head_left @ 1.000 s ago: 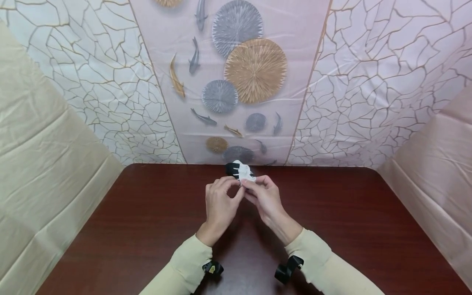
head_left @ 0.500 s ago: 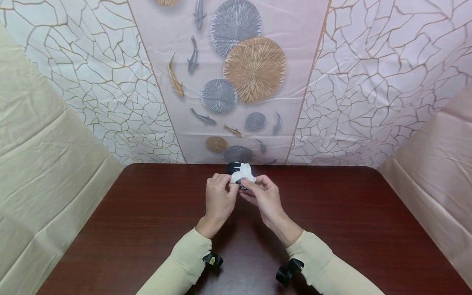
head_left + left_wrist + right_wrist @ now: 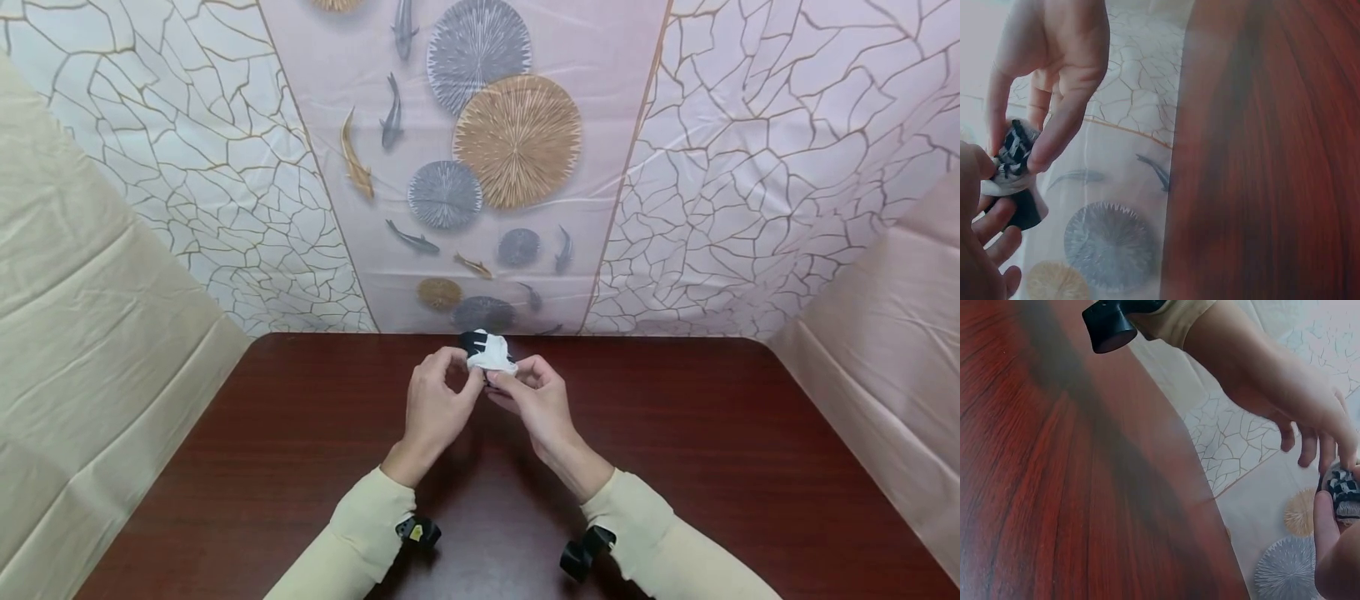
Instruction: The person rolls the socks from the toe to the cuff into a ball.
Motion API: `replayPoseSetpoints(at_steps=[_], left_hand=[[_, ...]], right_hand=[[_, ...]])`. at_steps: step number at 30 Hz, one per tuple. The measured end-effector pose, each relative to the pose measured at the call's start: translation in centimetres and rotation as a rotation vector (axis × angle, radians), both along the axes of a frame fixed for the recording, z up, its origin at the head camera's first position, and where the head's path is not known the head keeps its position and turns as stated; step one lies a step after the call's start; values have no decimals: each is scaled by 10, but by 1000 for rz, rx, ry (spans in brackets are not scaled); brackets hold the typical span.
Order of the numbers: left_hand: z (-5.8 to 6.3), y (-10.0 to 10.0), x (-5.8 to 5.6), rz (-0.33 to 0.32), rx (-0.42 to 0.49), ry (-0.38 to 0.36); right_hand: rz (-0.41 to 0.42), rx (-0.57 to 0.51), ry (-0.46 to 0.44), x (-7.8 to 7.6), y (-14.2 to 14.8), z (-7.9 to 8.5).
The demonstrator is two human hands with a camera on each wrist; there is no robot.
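A small black-and-white piece of knitted fabric (image 3: pixel 492 353), bunched like a rolled sock, is up between both hands near the far side of the table. My left hand (image 3: pixel 437 410) pinches its left edge between thumb and fingers. On the other side, my right hand (image 3: pixel 542 408) grips the lower right edge with thumb and fingertips. In the left wrist view the bundle (image 3: pixel 1015 150) shows a checkered end, a pale folded band and a black part below. Fingers partly hide the bundle (image 3: pixel 1344 490) in the right wrist view.
The dark red-brown wooden table (image 3: pixel 300 450) spreads beneath the arms. Behind it hangs a patterned cloth (image 3: pixel 517 142), with plain beige cloths (image 3: pixel 90 333) at the sides. Black wrist cameras (image 3: pixel 588 553) hang under both sleeves.
The left hand has shifted slightly left and spread its thumb and index finger wider at the fabric's edge. The white part looks folded differently. The right hand stays nearly still.
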State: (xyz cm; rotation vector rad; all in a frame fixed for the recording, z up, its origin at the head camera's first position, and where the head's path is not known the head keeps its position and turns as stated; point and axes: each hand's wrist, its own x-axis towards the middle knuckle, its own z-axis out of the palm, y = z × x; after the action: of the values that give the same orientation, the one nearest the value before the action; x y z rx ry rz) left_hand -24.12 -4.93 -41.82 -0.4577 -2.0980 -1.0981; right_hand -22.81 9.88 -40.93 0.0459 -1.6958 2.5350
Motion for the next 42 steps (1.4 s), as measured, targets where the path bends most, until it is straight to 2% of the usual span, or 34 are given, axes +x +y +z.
replayPoseSetpoints(at_steps=[6,11,14,18,22,26,29,33,36,42], left_hand=[[7,-10,-1,9,-189,137],[7,-16,-1,10,-322,199],[4,-16,0,47,-331,221],[0,-12,-1,119,-270,211],[-1,-10,-4,160,-191,128],[0,-10,-5,143,-87,0],[1,-11,-6,80,37,-122],[4,-14,-8,-25,245,-286],[6,-16,-10,-76,365,-364],[6,-20,-12,-143,505,-466]], right_hand=[[26,18,-11,1,3,-2],[53,39,-25,2,4,-4],[61,51,-32,2,4,-4],[68,50,-38,2,2,-4],[65,50,-38,3,0,-4],[47,42,-29,2,-1,-4],[32,38,-22,1,0,-6],[22,46,-17,-1,3,-6],[22,45,-9,-1,6,-5],[32,32,6,-1,9,-5]])
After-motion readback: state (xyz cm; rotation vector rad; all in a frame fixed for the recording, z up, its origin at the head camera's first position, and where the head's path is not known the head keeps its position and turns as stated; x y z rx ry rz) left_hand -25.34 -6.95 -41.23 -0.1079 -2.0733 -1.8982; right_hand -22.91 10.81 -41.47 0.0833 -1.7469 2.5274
